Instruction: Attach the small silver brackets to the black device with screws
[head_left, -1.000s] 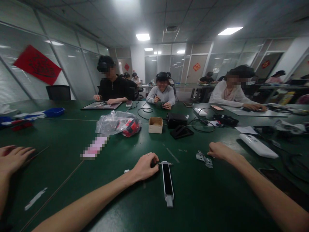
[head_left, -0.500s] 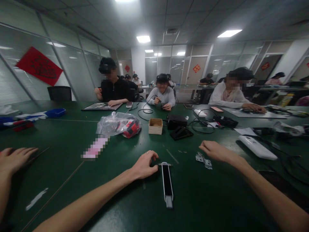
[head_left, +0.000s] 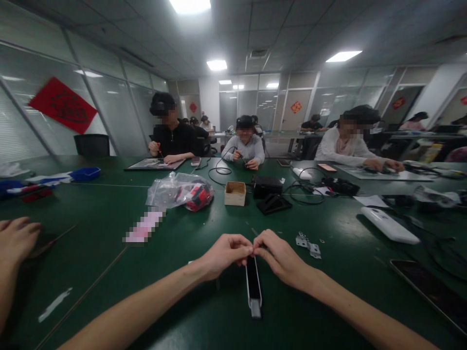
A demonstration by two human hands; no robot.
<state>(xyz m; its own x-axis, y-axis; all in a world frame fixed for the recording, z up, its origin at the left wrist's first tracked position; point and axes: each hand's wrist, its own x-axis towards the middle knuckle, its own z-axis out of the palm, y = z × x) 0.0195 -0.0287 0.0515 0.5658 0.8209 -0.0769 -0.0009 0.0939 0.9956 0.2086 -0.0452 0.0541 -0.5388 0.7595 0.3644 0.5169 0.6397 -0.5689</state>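
My left hand [head_left: 229, 253] and my right hand [head_left: 279, 255] meet fingertip to fingertip over the far end of a slim black device with a white rim [head_left: 254, 284]. Both are closed in a pinch, and whatever lies between the fingers is too small or hidden to make out. The device lies lengthwise on the green table [head_left: 175, 311], its light grey end toward me. Its far end is covered by my fingers. Right of my right hand lie small metal brackets [head_left: 308, 244], with a tiny ring-like part [head_left: 321, 240] beside them.
Ahead stand a small open box [head_left: 235, 193], a clear plastic bag [head_left: 168, 189] with red and black contents, and a black stand [head_left: 273, 204]. A white case [head_left: 389, 225] and a dark phone [head_left: 430, 287] lie right. Another person's hand [head_left: 18, 240] rests at far left.
My right hand has moved left from the metal brackets to meet my left hand. My left hand has shifted slightly right and its fingers have closed. The device's far end is now covered.
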